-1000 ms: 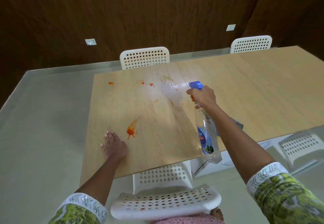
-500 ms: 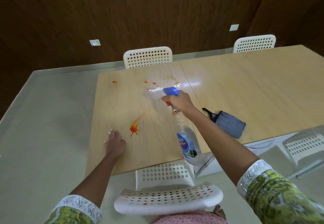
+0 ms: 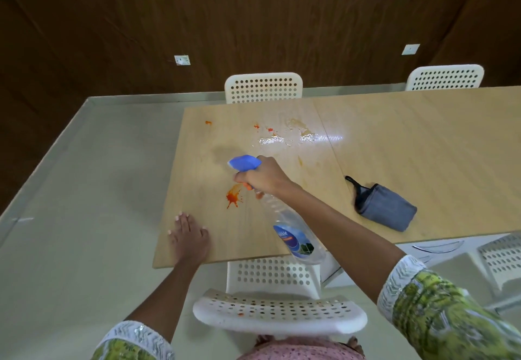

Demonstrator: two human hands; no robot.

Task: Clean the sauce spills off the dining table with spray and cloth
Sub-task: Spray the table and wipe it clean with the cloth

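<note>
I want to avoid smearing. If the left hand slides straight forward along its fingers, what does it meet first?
Bare table ahead of the left hand; the large sauce splat seems to lie just right of that line, though depth is uncertain.

A dining room: a long wooden desk (image 3: pixel 423 139) with white perforated chairs (image 3: pixel 263 87) at 12 and 6 o'clock (dark wood-panelled wall (image 3: pixel 253 21) behind), pale tiled floor (image 3: pixel 70 190).

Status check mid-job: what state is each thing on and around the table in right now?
Spray bottle: held tilted, nozzle toward the table.
Right hand: grips the bottle neck.
Left hand: flat on the table.
Big sauce splat: unwiped.
Wet patch: glistening.
Grey cloth: bunched, untouched.
</note>
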